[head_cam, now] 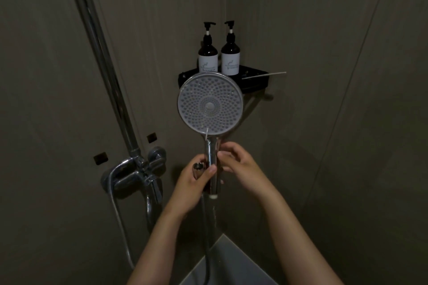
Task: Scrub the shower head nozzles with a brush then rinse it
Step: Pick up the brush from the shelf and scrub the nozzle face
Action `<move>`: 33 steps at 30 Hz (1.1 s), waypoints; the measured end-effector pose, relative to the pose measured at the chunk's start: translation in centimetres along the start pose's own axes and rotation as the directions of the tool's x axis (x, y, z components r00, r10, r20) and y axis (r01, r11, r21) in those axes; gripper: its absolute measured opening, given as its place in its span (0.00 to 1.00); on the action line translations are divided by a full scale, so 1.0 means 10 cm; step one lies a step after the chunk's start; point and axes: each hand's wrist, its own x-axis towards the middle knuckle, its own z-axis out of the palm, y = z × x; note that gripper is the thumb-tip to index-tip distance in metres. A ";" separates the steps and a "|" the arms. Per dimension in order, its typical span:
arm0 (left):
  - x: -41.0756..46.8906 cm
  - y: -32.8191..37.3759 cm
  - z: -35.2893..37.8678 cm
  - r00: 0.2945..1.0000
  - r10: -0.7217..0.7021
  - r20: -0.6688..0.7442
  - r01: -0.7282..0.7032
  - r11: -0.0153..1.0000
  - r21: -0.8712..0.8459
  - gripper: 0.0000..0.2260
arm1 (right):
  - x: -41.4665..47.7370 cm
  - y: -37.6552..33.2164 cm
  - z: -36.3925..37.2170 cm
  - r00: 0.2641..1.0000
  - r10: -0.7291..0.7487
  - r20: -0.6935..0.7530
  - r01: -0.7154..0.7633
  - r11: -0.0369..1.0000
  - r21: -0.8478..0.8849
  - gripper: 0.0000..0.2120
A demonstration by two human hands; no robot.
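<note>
Dim shower corner | shower head (210, 106) upright, nozzles twd cam

round shower head (210, 105) held upright, grey nozzle face toward the camera, chrome handle below, wet

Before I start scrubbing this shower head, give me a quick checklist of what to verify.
1. Shower head held securely: ok, left hand and right hand both on the handle.
2. Nozzle face turned toward you: ok.
3. Brush in hand: not ok, no brush seen in either hand; a thin white stick lies on the corner shelf.
4. Water off: cannot tell for certain; no spray shows from the nozzles.
5. Hose attached: cannot tell; a loose metal fitting sits in the left hand.
</note>
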 end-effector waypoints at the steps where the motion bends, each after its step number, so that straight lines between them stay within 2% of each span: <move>1: 0.05 0.04 -0.01 1.000 0.007 -0.002 -0.007 1.000 -0.029 0.13 | 0.03 -0.03 -0.04 1.000 -0.003 -0.009 0.003 1.000 -0.012 0.11; 4: 0.23 0.18 0.02 0.999 0.043 -0.015 -0.044 0.997 -0.068 0.12 | 0.14 -0.18 -0.22 0.997 -0.049 -0.061 0.044 0.996 -0.083 0.13; 8: 0.57 0.42 0.11 0.994 0.103 -0.046 -0.108 0.987 -0.118 0.07 | 0.37 -0.51 -0.48 0.972 -0.204 -0.117 0.186 0.972 -0.145 0.13; 11: 0.84 0.64 0.18 0.986 0.157 -0.051 -0.163 0.978 -0.130 0.06 | 0.56 -0.77 -0.68 0.933 -0.331 -0.141 0.290 0.924 -0.251 0.13; 16: 1.27 0.88 0.27 0.973 0.216 -0.083 -0.226 0.966 -0.127 0.04 | 0.86 -1.14 -1.00 0.866 -0.470 -0.168 0.370 0.831 -0.416 0.13; 18: 1.43 0.93 0.31 0.971 0.225 -0.086 -0.235 0.964 -0.127 0.03 | 1.01 -1.24 -1.13 0.832 -0.521 -0.191 0.343 0.753 -0.561 0.13; 20: 1.57 0.97 0.37 0.973 0.215 -0.089 -0.226 0.962 -0.150 0.04 | 1.18 -1.31 -1.27 0.815 -0.547 -0.192 0.239 0.618 -0.749 0.14; 22: 1.69 0.99 0.43 0.977 0.196 -0.089 -0.209 0.963 -0.173 0.04 | 1.34 -1.35 -1.40 0.835 -0.522 -0.173 0.111 0.467 -0.877 0.16; 24: 1.78 0.97 0.50 0.979 0.186 -0.086 -0.199 0.963 -0.181 0.04 | 1.48 -1.36 -1.49 0.865 -0.477 -0.155 0.043 0.379 -0.924 0.16; 27: 1.88 0.91 0.57 0.983 0.162 -0.086 -0.176 0.965 -0.193 0.04 | 1.63 -1.35 -1.58 0.897 -0.418 -0.148 -0.006 0.322 -0.947 0.16; 31: 1.95 0.78 0.58 0.988 0.127 -0.087 -0.142 0.971 -0.193 0.06 | 1.77 -1.27 -1.62 0.925 -0.324 -0.200 -0.070 0.371 -0.926 0.16; 33: 1.97 0.72 0.55 0.989 0.108 -0.099 -0.123 0.979 -0.163 0.07 | 1.82 -1.22 -1.62 0.943 -0.270 -0.195 -0.097 0.338 -0.936 0.17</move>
